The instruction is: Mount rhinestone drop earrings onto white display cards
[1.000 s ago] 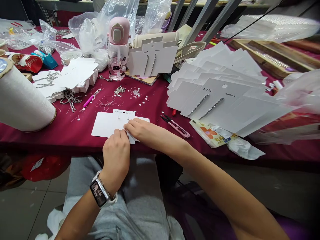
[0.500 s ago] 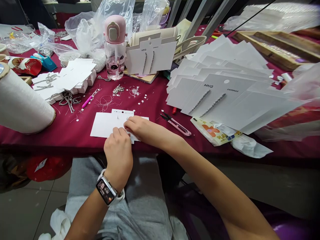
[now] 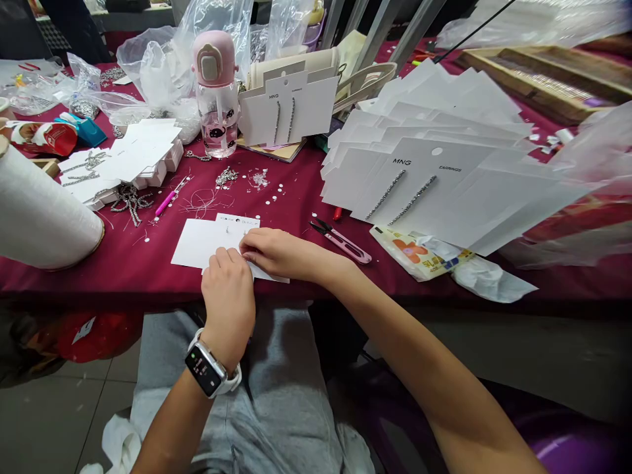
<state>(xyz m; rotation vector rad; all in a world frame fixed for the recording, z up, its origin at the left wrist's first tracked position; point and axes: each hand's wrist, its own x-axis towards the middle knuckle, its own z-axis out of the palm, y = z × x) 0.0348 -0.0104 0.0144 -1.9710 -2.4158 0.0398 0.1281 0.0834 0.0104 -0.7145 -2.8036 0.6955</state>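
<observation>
The left hand [image 3: 228, 299] and right hand [image 3: 276, 253] are pinching a white earring card [image 3: 202, 243], its long axis running sideways toward their left.

Two white earring cards [image 3: 197, 243] lie flat and overlapping on the maroon tabletop [image 3: 123, 276], the upper one [image 3: 237, 222] showing small print along its far edge.
</observation>
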